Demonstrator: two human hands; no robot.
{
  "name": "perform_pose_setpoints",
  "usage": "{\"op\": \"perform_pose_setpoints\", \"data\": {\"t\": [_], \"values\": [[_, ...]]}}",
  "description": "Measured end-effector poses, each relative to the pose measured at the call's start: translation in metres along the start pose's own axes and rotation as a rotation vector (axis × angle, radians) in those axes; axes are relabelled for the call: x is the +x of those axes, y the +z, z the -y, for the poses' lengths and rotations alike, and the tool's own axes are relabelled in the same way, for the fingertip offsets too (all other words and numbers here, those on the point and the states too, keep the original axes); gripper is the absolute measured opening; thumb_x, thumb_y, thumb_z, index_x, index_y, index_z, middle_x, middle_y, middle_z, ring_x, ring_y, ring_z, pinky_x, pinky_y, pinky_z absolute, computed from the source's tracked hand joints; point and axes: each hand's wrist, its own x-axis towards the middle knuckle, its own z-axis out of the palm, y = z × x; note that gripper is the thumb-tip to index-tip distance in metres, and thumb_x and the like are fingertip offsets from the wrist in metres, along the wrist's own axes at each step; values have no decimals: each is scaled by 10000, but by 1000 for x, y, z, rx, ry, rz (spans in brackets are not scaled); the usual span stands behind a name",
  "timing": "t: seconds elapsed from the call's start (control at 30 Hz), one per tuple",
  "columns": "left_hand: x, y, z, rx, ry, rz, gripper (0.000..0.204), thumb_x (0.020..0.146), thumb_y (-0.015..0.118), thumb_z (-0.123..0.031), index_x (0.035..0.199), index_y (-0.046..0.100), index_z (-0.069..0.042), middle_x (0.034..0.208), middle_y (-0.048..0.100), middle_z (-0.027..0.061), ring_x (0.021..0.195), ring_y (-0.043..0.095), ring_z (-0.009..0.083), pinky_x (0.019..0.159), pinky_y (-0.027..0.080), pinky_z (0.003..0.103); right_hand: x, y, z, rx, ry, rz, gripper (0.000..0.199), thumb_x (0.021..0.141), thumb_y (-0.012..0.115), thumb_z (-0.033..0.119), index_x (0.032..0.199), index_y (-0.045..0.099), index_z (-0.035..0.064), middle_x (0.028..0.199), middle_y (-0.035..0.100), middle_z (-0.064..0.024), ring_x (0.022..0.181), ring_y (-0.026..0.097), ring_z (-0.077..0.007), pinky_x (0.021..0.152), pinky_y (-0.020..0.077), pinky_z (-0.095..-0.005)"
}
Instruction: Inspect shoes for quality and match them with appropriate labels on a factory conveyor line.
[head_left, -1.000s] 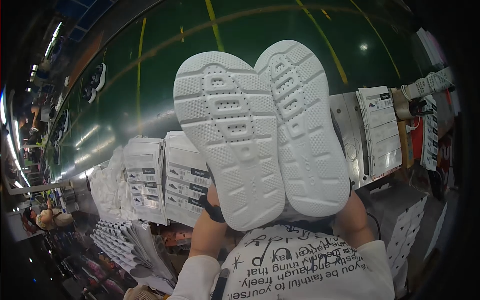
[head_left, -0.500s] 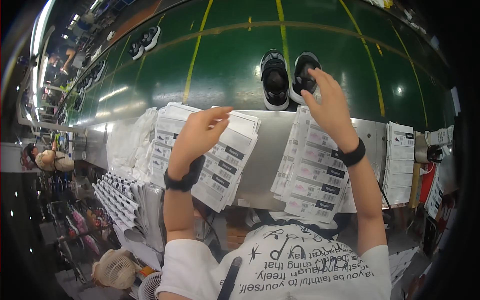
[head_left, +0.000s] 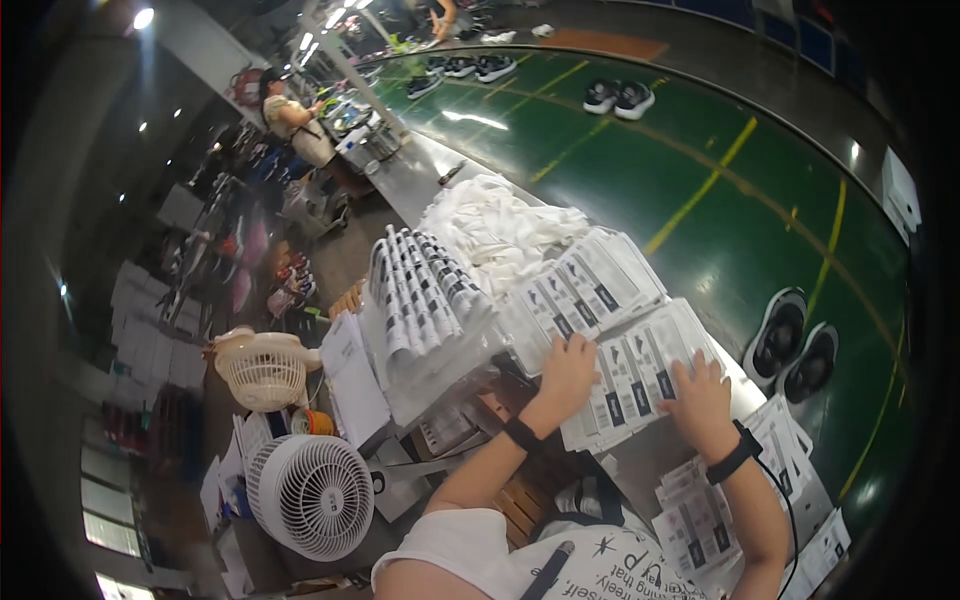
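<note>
A stack of printed label sheets (head_left: 625,385) lies on the metal table edge in front of me, with small shoe pictures and dark label blocks on it. At its left edge rests my left hand (head_left: 566,380), its fingers slightly bent and apart over the paper. My right hand (head_left: 700,402) touches the right edge with fingers spread. A second stack of label sheets (head_left: 590,285) lies just beyond, partly under the nearer one. Below my right wrist are more label sheets (head_left: 695,525), these with pink shoe pictures. Both hands look open; their thumbs are partly hidden.
A pair of black-and-white sneakers (head_left: 790,345) stands on the green conveyor belt (head_left: 720,260) at right; more sneakers (head_left: 618,98) are farther along. Crumpled white paper (head_left: 505,225) and rolled printed sheets (head_left: 420,290) lie left. Fans (head_left: 310,497) stand lower left. Another person (head_left: 295,120) works beyond.
My view has swung to the left. Both hands have come down onto the label sheets; the right one has left the sneakers, which now appear at the right.
</note>
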Motion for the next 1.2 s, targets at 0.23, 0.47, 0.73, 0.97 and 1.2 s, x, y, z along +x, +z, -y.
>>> {"op": "perform_pose_setpoints", "data": {"t": [0.23,0.47,0.73,0.97,1.2], "values": [[-13,4,5,-235,-151,-27,418,676,761,-184,1021,578,-32,992,545,129,943,519,322,806,450,394,10,-6,-9,5,-70,50,705,648,790,340,1253,505,115,1336,442,-255,1202,432,-444,826,475,-502],[1,-1,18,-484,-293,17,220,655,744,-183,777,661,-19,751,633,151,734,624,325,660,479,396,15,-12,-9,74,-38,85,651,642,791,314,1222,540,156,1353,427,-250,1219,415,-439,923,453,-466],[-4,0,8,-422,-226,-111,149,682,741,-192,720,691,-56,735,617,106,741,621,304,657,480,382,13,-8,-15,81,-31,60,625,640,790,336,1182,544,147,1326,453,-256,1199,434,-450,864,475,-483],[-16,2,22,-444,-315,-182,148,705,719,-215,725,705,-69,763,632,120,751,618,311,677,483,380,9,-1,-8,79,-94,17,613,646,784,367,1159,545,132,1312,463,-270,1182,448,-473,820,487,-506],[-3,0,14,-439,-244,-63,144,695,703,-207,737,719,-69,729,633,131,731,619,315,667,480,382,6,-4,-16,65,-8,55,637,637,788,352,1199,550,170,1280,483,-203,1129,481,-415,839,494,-469]]}}
